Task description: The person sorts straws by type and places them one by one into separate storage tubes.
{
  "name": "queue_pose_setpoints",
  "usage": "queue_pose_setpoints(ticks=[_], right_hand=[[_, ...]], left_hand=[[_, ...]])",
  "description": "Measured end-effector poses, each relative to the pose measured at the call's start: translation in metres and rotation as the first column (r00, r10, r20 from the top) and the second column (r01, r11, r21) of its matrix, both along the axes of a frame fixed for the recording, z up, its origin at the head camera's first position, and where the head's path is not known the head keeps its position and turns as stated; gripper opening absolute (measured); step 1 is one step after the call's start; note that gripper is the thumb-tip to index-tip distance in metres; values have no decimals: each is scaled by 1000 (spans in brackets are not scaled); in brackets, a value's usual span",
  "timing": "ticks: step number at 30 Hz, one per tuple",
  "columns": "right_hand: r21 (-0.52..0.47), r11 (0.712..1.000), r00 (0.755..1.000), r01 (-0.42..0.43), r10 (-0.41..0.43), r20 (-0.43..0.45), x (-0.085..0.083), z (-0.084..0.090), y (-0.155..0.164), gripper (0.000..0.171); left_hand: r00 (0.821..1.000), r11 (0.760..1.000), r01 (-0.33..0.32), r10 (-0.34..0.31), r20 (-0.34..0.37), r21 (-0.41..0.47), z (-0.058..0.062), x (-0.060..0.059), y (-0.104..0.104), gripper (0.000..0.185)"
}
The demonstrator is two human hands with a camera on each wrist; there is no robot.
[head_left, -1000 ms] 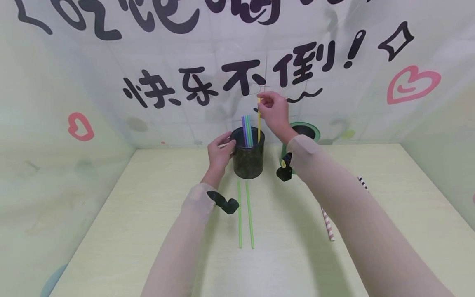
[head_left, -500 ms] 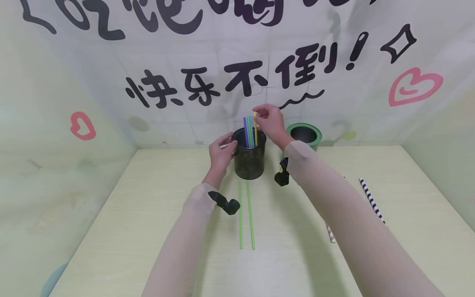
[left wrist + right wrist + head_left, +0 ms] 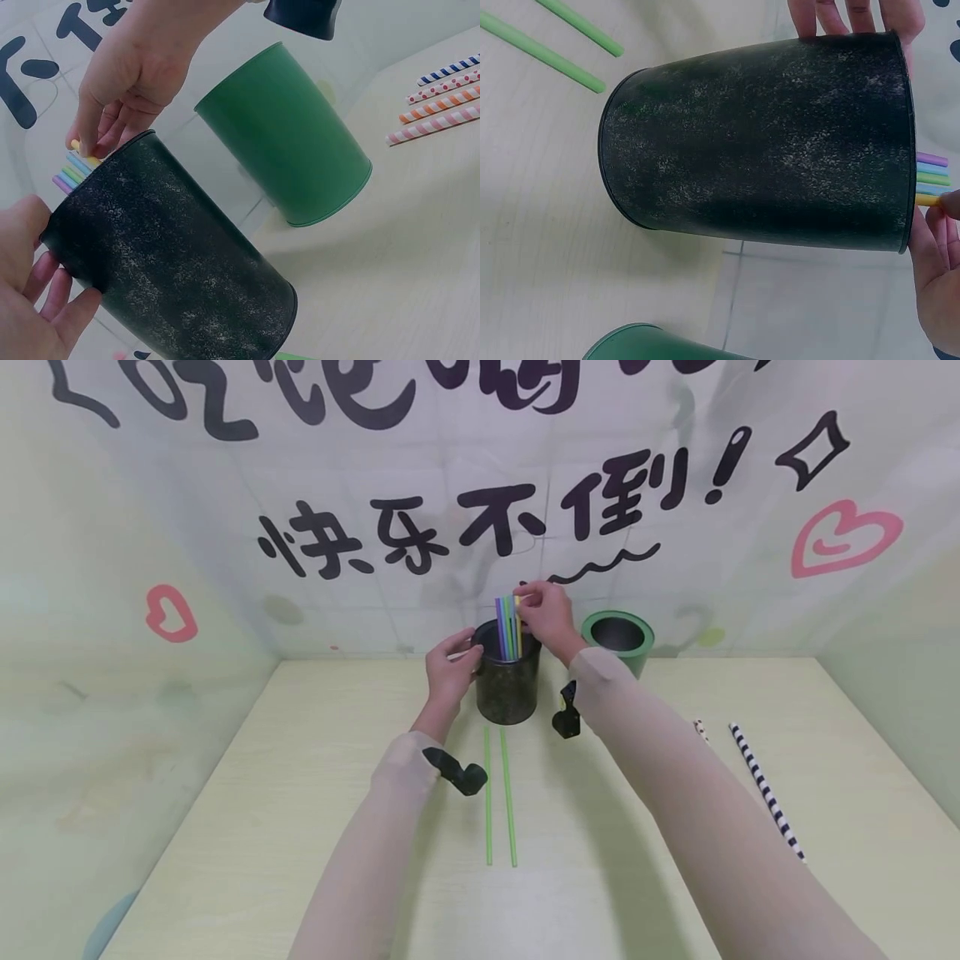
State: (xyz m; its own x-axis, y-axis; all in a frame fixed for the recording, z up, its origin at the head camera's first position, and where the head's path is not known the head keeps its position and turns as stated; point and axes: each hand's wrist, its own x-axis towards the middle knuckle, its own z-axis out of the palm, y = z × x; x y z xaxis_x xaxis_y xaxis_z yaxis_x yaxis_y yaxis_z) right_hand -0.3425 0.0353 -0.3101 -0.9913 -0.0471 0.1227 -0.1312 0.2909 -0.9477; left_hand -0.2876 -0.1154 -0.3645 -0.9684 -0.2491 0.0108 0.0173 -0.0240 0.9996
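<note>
And here's the black cup (image 3: 757,142), a round, slightly tapering thing, its dark wall flecked with pale specks, standing upright on the pale, faintly grained counter (image 3: 262,860). Out of its mouth poke slim, smooth straws (image 3: 503,631) in purple, green and blue, bunched and nearly upright, and right beside them the yellow straw (image 3: 928,200), its lower part down inside the cup. The right hand (image 3: 547,617) has that one pinched between thumb and fingertips, bent over the rim, forearm slanting in under a pale sleeve (image 3: 690,768). Across the mouth, the left hand (image 3: 450,672) grips the cup by its rim, fingers against the wall. Nearby stands the green cup (image 3: 289,142), thick-lipped and plain (smooth next to its speckled neighbour). Two green straws (image 3: 509,797) lie almost parallel in front, and off to the right rest patterned straws (image 3: 440,104), striped and dotted.
</note>
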Motion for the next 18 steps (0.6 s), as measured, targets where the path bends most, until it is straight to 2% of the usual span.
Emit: queue_pose_setpoints(ticks=[10,18], right_hand=[[-7,1000,1000,-9,9,1,-1,-1,2,26],[3,1000,1000,-24,24,16,0,0,3,33]], left_hand=[[1000,1000,2,-2,-12,5,0,0,1,34],[1000,1000,-8,8,-4,-1,-1,0,1,34]])
